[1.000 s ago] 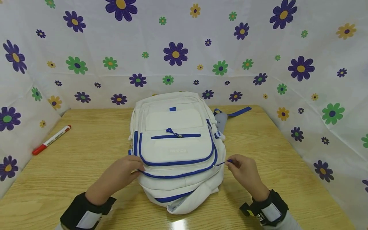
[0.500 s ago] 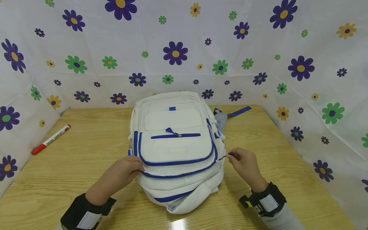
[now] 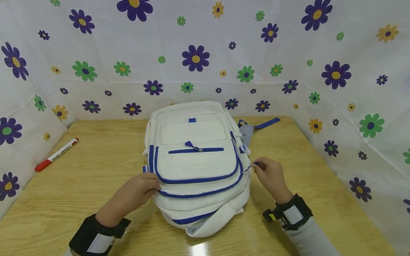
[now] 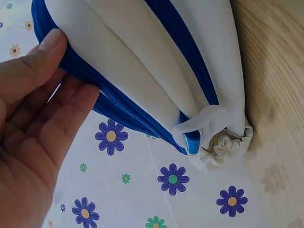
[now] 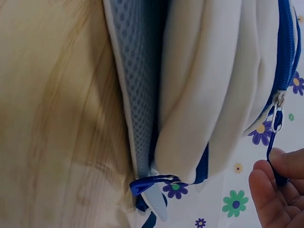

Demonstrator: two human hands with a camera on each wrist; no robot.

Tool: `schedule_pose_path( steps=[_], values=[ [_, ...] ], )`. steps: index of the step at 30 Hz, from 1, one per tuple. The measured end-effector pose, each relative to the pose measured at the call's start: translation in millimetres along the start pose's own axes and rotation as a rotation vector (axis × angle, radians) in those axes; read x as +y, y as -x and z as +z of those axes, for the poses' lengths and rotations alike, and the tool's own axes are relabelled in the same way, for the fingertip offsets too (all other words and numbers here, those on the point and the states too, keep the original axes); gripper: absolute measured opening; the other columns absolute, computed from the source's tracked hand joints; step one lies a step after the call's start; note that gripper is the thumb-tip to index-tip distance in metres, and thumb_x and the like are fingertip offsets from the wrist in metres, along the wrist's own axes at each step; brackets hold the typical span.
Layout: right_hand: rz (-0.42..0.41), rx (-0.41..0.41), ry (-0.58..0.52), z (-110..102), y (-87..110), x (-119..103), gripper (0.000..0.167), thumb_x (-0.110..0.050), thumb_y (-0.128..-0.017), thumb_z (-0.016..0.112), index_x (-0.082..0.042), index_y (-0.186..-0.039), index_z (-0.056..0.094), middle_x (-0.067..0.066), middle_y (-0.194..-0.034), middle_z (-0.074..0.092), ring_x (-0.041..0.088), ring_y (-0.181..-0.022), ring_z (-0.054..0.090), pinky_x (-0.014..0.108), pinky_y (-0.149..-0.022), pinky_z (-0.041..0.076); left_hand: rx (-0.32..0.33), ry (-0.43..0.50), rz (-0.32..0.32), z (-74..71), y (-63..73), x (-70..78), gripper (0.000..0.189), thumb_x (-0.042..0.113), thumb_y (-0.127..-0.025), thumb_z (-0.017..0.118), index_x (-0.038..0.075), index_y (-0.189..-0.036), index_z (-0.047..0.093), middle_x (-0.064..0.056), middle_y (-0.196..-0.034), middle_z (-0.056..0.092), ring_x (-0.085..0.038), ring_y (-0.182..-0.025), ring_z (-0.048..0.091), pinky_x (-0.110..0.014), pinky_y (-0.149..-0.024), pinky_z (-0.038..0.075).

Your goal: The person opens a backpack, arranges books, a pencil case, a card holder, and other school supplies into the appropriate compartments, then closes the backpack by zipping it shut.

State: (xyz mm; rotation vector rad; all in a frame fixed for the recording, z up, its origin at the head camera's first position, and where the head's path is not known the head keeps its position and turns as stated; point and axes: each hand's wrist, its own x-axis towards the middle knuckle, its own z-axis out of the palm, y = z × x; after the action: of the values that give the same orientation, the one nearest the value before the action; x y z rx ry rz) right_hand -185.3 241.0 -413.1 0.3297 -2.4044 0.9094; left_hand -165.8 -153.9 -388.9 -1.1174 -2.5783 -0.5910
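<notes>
A white backpack [image 3: 193, 133] with blue zippers lies on the table, its top toward the person in the head view. My left hand [image 3: 141, 186] pinches the blue zipper edge at the bag's left side. Close up in the left wrist view, the thumb [image 4: 52, 42] presses on that blue edge with fingers beneath. On the other side, my right hand [image 3: 270, 176] pinches the blue cord of a zipper pull. The metal slider [image 5: 278, 102] sits on the blue zipper [image 5: 285, 47], and its cord runs taut down to the right thumb and fingers.
A red and white marker [image 3: 57, 154] lies on the wooden table [image 3: 105, 142] at the left. Behind the bag a blue strap [image 3: 267, 123] stretches out to the right. Flower-printed cloth [image 3: 195, 32] hangs close behind the table and along both sides.
My right hand has moved away from the person along the bag's right side, drawing the zipper slider along the curved blue zipper. The left hand keeps its place on the zipper edge.
</notes>
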Motion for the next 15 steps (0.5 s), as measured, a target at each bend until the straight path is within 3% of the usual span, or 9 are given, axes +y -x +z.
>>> schedule_pose_path(
  steps=[15],
  values=[
    [0.031, 0.029, 0.023, 11.2, -16.2, 9.6, 0.006, 0.012, -0.083, 0.075, 0.012, -0.081, 0.07, 0.022, -0.069, 0.07, 0.028, -0.057, 0.065, 0.024, -0.053, 0.05, -0.017, 0.009, 0.032, 0.4, 0.3, -3.4, 0.02, -0.011, -0.075, 0.081, 0.007, -0.08, 0.074, -0.001, -0.087, 0.071, -0.019, -0.082, 0.069, -0.03, -0.073, 0.061]
  ],
)
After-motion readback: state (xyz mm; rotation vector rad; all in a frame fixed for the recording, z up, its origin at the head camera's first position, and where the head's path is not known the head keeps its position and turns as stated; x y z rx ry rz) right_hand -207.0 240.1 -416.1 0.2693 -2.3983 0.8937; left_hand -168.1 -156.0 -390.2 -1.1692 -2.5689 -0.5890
